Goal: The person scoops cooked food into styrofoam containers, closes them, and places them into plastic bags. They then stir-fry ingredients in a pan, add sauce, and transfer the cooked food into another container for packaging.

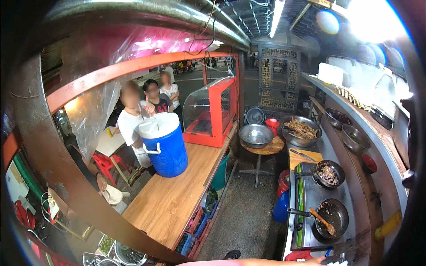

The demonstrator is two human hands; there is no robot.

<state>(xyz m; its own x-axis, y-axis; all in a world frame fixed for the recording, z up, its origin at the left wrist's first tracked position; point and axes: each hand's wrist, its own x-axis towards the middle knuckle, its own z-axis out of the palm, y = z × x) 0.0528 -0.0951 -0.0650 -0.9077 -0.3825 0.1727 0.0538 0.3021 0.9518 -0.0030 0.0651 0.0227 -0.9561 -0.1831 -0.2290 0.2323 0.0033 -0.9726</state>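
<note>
My left hand (314, 261) shows only partly at the bottom edge, its forearm stretched rightward past the near end of the gas stove (308, 191). Close by lie a red cloth or bag (298, 255) and a cut-off white thing (336, 263); whether the fingers grip anything cannot be made out. My right hand is out of view. On the nearer burner sits a dark frying pan (341, 214) with a wooden spatula (322, 222) resting inside. A second pan (340, 168) on the farther burner holds chopped food (328, 175).
Beyond the stove are a knife (302, 154) on a cutting board (294, 162) and a steel basin (294, 141) heaped with browned food. A round table (277, 147) bears another basin (255, 133). Across the aisle, a blue drink cooler (168, 154) stands on the wooden counter (166, 212); several people are beyond.
</note>
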